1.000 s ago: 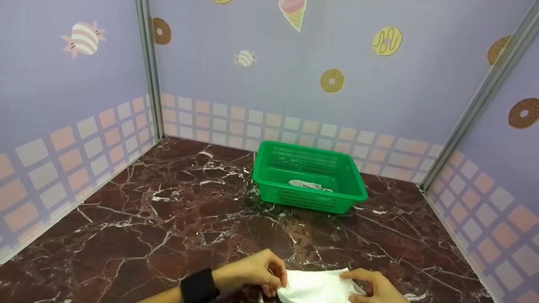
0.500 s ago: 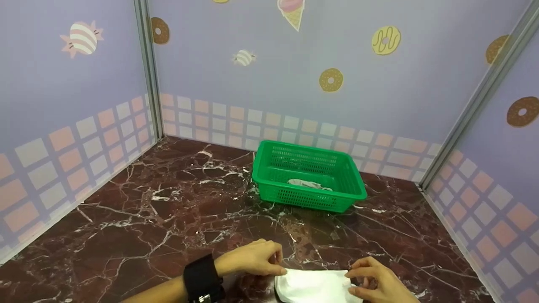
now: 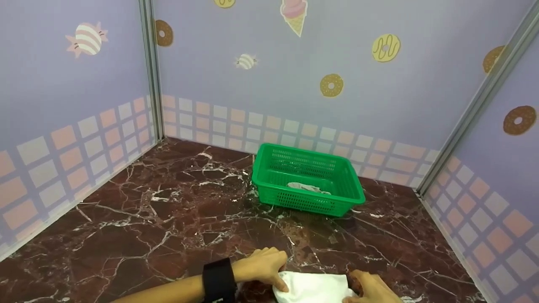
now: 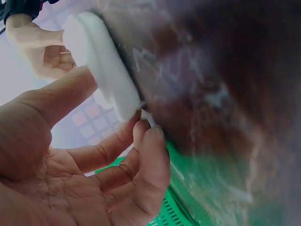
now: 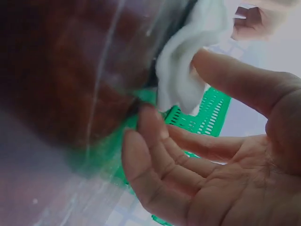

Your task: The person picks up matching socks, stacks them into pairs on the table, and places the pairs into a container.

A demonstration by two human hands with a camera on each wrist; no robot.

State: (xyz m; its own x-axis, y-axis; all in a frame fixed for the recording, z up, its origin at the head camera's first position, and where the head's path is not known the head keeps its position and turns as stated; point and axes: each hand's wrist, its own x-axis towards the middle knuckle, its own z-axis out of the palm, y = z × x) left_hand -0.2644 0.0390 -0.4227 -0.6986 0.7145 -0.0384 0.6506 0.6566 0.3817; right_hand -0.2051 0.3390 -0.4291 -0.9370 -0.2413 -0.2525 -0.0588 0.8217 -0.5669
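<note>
A white folded cloth [image 3: 313, 288] lies on the dark marbled tabletop at the bottom of the head view, its near side cut off by the frame. My left hand [image 3: 263, 266] pinches its left end, thumb on the upper side. At the right end my right hand [image 3: 372, 288] holds the edge between thumb and curled fingers. The left wrist view shows the cloth [image 4: 106, 61] as a thick, layered bundle between thumb and fingertips. In the right wrist view, its wavy layered end [image 5: 181, 70] meets the thumb, with the fingers bent near its lower corner.
Beyond the hands, a green perforated plastic basket [image 3: 309, 202] stands near the back wall. Inside it lies a small crumpled greyish-white piece of fabric [image 3: 306, 187]. Patterned panels [image 3: 252, 84] with metal corner posts enclose the table on three sides.
My left hand has shifted from the cloth's upper left corner to a grip over its left end. My right hand has drawn lower along the right edge. The basket has not moved.
</note>
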